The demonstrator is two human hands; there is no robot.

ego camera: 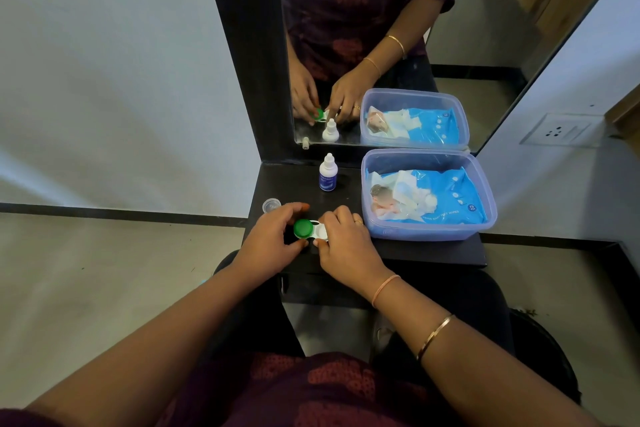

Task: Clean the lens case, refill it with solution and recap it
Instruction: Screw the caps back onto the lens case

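The white lens case lies on the black shelf in front of a mirror. Its left well carries a green cap. My left hand curls round the green cap, thumb near and fingers far. My right hand grips the right half of the case and hides that well. A small white solution bottle with a blue label stands upright behind the case, its nozzle bare. Its clear cap sits at the shelf's left edge.
A clear plastic box holding a blue pack of wet wipes fills the right side of the shelf. The mirror rises right behind the bottle. The shelf's front edge is just below my hands.
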